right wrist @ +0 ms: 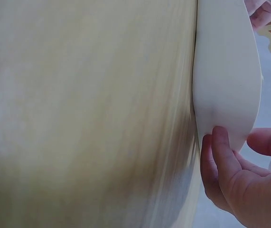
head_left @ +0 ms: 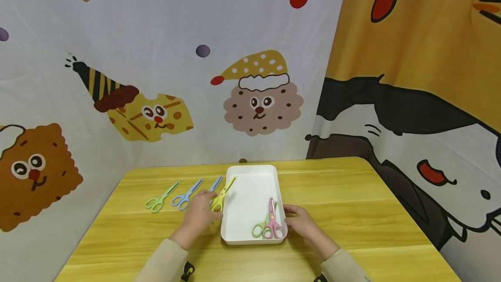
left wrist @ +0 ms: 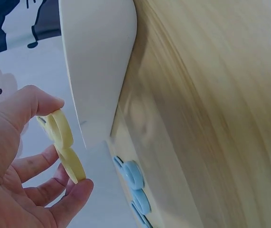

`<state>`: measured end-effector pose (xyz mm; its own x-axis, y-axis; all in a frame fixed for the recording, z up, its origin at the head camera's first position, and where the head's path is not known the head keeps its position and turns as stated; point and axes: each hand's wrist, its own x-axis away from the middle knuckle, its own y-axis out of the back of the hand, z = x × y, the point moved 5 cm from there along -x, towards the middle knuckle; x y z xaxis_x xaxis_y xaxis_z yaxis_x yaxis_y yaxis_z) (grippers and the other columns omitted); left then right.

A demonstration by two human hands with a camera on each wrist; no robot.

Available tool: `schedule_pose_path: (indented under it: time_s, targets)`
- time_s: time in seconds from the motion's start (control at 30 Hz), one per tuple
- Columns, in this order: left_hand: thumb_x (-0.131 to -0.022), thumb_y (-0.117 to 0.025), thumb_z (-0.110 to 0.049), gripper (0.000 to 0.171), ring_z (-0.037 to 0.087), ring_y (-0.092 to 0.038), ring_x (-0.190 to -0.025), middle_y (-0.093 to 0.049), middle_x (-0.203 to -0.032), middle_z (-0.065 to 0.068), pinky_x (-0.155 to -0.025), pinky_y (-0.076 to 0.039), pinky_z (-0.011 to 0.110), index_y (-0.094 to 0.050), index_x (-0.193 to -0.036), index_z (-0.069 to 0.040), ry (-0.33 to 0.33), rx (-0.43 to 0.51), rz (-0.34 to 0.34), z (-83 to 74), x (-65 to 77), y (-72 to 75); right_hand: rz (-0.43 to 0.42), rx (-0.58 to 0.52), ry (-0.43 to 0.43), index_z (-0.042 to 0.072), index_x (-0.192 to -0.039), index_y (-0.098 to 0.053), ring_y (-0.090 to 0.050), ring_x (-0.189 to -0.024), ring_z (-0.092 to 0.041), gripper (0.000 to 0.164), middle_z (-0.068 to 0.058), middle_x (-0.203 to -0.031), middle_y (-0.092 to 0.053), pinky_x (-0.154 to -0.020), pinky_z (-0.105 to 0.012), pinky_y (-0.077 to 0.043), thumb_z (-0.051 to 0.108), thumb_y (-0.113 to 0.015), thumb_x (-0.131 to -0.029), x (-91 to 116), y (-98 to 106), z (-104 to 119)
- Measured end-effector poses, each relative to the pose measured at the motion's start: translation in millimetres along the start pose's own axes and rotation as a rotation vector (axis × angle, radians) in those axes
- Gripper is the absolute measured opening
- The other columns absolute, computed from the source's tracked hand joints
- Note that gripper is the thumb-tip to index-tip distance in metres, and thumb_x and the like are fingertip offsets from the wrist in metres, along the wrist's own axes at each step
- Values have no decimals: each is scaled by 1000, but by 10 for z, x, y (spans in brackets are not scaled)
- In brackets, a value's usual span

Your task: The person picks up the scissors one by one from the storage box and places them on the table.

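Observation:
My left hand (head_left: 199, 210) pinches yellow scissors (head_left: 223, 195) by their handle loops, with thumb and fingertips around the loops in the left wrist view. The blades point away, over the left rim of a white tray (head_left: 246, 186). My right hand (right wrist: 249, 185) holds the tray's right side, fingertips on the outer wall and thumb at the rim. Inside the tray, pink scissors (head_left: 272, 221) lie partly over green scissors (head_left: 258, 229) in the near right corner. Blue scissors (head_left: 215, 183) lie beyond my left hand, which hides their handles.
Left of the tray, another pair of blue scissors (head_left: 187, 195) and light green scissors (head_left: 162, 198) lie on the wooden table (head_left: 352, 212). A cartoon-printed cloth (head_left: 164, 21) hangs behind the table's far edge.

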<state>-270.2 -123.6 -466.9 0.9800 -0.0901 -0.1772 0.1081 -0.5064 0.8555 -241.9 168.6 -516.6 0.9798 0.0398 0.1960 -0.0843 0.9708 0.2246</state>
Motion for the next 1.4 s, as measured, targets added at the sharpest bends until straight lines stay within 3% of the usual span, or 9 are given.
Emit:
schedule_pose_path:
  time_s: [0.23,0.43,0.73,1.4]
  targets:
    - [-58,-85,-26,59,37,-60,-103,-62,-114,19,-85,-51,48,-68,-110,-3,-2,-13,-6,114,20,20,2,3,-7,-15,-129,-46,-60,-98,-30,46,-31,-125,-51,-79,-39,-55,-10,-50,-84,-12,-2,-9]
    - [-58,-84,-25,59,35,-60,-100,-61,-114,19,-82,-52,47,-67,-111,-4,35,-8,10,216,60,20,-15,3,-18,-14,-128,-48,-60,-98,-29,45,-30,-124,-52,-79,-39,-55,-10,-50,-83,-9,-6,-11]
    - [-60,-84,-24,60,42,-56,-108,-58,-120,23,-90,-48,52,-66,-113,-4,61,-8,39,313,135,19,-5,11,-10,-15,-129,-46,-60,-100,-31,45,-31,-125,-51,-80,-41,-55,-10,-51,-84,-8,6,-4]
    - [-56,-82,-21,60,35,-61,-95,-63,-106,19,-82,-51,49,-68,-110,-2,56,-29,52,441,248,59,-8,1,-6,-15,-128,-47,-61,-98,-30,44,-31,-124,-52,-77,-40,-56,-10,-49,-84,1,-2,14]
